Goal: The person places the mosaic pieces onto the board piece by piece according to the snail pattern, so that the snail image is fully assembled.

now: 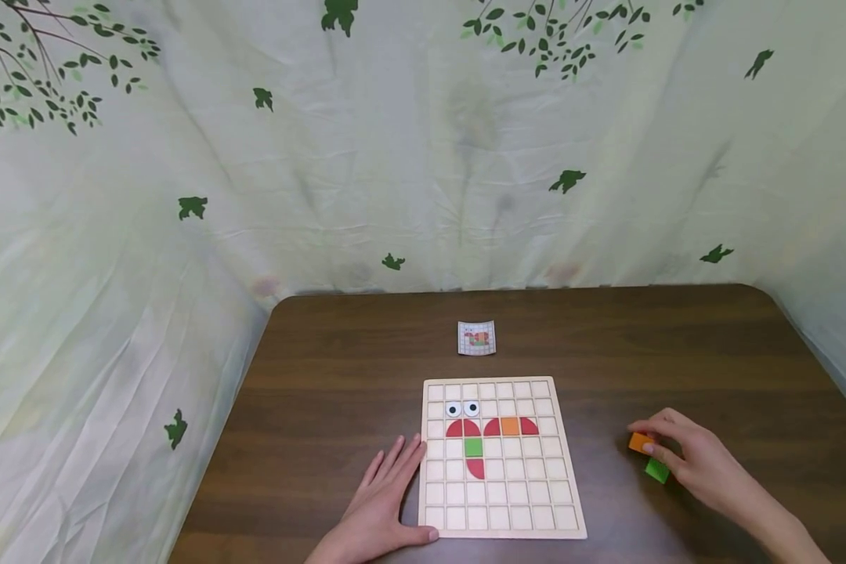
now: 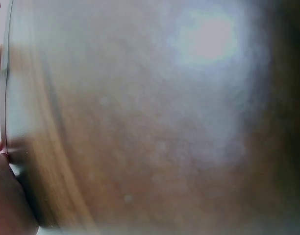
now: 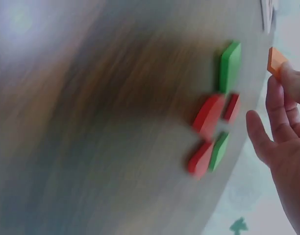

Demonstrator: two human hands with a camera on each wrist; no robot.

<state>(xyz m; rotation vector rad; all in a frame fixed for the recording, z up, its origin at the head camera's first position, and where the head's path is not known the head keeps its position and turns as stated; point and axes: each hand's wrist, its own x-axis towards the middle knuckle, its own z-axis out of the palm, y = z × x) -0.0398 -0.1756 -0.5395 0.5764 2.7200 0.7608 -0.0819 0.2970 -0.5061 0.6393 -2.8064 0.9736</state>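
On the brown wooden surface (image 1: 338, 352) in front of me sits the wooden grid board (image 1: 502, 533), and my left hand (image 1: 381, 509) lies flat beside its left edge, fingers straight and spread a little, thumb touching the board's near left corner. That hand grips nothing; it rests on the surface.

Off to the right, well apart from the board, my right hand (image 1: 698, 462) pinches an orange block (image 1: 639, 442) between fingertips and thumb, fingers curled round it. Just beside it, tucked under my fingers, a green block (image 1: 656, 470) lies on the surface. From the right wrist view I see more loose pieces by that hand: a green tile (image 3: 229, 66), a red piece (image 3: 209, 116) and a second red piece (image 3: 199, 159) with another green one against it, all blurred.

Up on the board, two white eye pieces (image 1: 462, 409) sit side by side in the second row. Below them runs a row of red curved pieces (image 1: 463, 428) with an orange square (image 1: 511, 426) among them, then a green square (image 1: 473, 447) and one more red piece (image 1: 475, 468) under it.

Beyond the board, a small pattern card (image 1: 476, 338) lies alone. A pale leaf-print cloth (image 1: 395, 157) hangs behind. My left wrist view is only blur.
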